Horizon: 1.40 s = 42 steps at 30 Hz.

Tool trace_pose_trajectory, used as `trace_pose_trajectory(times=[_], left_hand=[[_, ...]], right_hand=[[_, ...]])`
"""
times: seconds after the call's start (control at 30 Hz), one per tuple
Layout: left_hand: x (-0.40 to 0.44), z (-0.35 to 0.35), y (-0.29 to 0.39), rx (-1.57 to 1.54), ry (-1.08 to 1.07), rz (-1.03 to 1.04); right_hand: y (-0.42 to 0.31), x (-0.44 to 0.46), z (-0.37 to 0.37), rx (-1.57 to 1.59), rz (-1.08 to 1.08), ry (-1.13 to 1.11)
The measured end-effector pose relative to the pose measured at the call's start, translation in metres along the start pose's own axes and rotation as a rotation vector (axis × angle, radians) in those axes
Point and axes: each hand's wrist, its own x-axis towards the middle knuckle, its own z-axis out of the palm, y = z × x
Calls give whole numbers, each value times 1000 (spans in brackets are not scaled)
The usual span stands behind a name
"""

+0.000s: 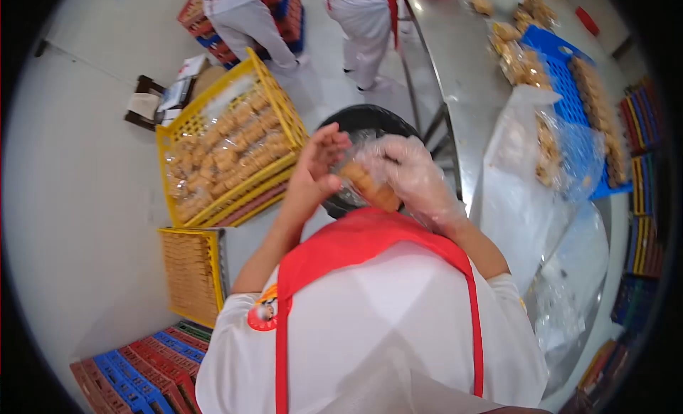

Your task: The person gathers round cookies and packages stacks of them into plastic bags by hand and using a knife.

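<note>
Here's the right hand (416, 176) in its clear glove, fingers closed on a clear bag of buns (371, 189), dead centre and just above the red apron (356, 240). The bare left hand (321, 159) waits at eleven o'clock, fingers loosely curled and open, close beside the bag; whether it touches the plastic, I can't tell. Behind them, towards twelve, sits a black bin (368, 115). Over at ten o'clock, a yellow crate (279, 104) is loaded with bagged buns. Swing to two o'clock: a blue crate (560, 71) on the steel desk (462, 69), more buns in it, with a plastic sheet (518, 183) spread at three.
</note>
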Motion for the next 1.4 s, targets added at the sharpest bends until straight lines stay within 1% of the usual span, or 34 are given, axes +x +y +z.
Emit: trace_pose_trajectory(times=[0.03,0.07,0.13,0.17,0.2,0.23,0.4,0.47,0.5,0.53,0.57,0.63,0.67,0.73,0.83,0.97,1.03,1.07,1.13,1.17,1.23,1.27,1.33,1.37,1.4], left_hand=[[5,-8,1,30,-73,-44],[9,-10,2,-8,-166,-90],[21,-11,13,-54,-360,-156],[24,-7,18,-21,-401,-192],[25,-3,24,12,-442,-232],[27,0,26,45,-485,-274],[31,15,27,62,-403,-281],[29,20,28,39,-364,-300],[28,24,30,50,-344,-263],[27,29,33,61,-323,-226],[26,33,35,70,-300,-188],[26,35,39,71,-280,-174],[26,36,40,72,-268,-168],[28,34,39,191,-300,-110],[32,34,41,354,-376,17],[36,36,49,547,-486,241],[38,37,49,532,-551,224],[38,37,47,525,-584,214],[39,36,40,385,-648,24],[39,35,35,316,-682,-73],[43,35,23,34,-750,-337],[44,36,16,-106,-773,-472],[43,36,-8,-373,-763,-659],[42,38,-17,-505,-747,-742],[40,41,-20,-582,-739,-780]], right_hand=[[-2,-3,2,236,136,6],[-7,-6,4,418,239,32],[-18,-8,3,536,297,12],[-24,-8,2,599,321,1],[-30,-7,0,610,328,-27],[-33,-7,-1,603,341,-6],[-48,-20,-5,591,367,159],[-52,-29,-1,452,251,376],[-53,-33,1,377,193,482],[-54,-40,-2,230,168,520],[-55,-49,-6,46,135,508],[-58,-65,-13,-322,78,470],[-61,-70,-12,-378,39,460],[-70,-78,-8,-491,-35,440],[-78,-90,8,-416,81,451],[-77,-96,23,-440,67,513],[-71,-97,26,-489,35,520],[-77,-97,28,-426,144,516],[-96,-97,34,-286,363,511],[-94,-99,36,-304,336,496],[-88,-104,35,-339,281,468],[-87,-107,37,-181,329,509],[-87,-110,43,140,404,580],[-85,-114,40,136,374,575],[-83,-120,35,131,342,566]])
